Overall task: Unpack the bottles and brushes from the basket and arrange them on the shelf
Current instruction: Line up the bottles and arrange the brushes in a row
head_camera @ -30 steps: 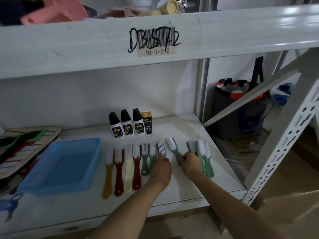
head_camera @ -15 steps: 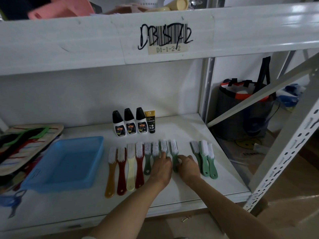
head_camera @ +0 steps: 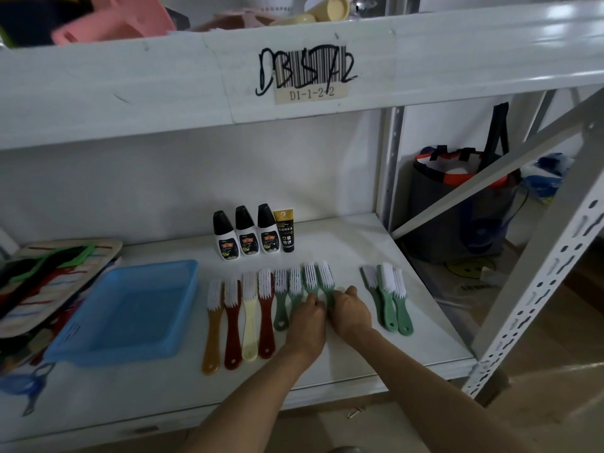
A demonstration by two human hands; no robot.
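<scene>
Several brushes lie in a row on the white shelf (head_camera: 343,361): amber (head_camera: 211,335), dark red (head_camera: 232,328), cream (head_camera: 249,322), dark red (head_camera: 266,318), then green ones (head_camera: 281,299). My left hand (head_camera: 307,322) rests on the handle of a green brush (head_camera: 310,276). My right hand (head_camera: 351,310) grips the handle of the neighbouring green brush (head_camera: 326,276). Three more green brushes (head_camera: 387,295) lie apart to the right. Three white bottles with black caps (head_camera: 246,237) and a black tube (head_camera: 285,230) stand behind the row. The blue basket (head_camera: 108,351) sits empty at the left.
A striped fabric item (head_camera: 49,276) and blue scissors (head_camera: 23,387) lie at the far left. The upper shelf beam (head_camera: 163,83) hangs overhead. A slanted metal brace (head_camera: 539,289) and upright post (head_camera: 390,165) bound the right side; a dark bag (head_camera: 457,204) stands beyond.
My right hand slid a green brush leftward from its slanted spot and straightened it against the row. My left hand stayed on the adjacent green brush.
</scene>
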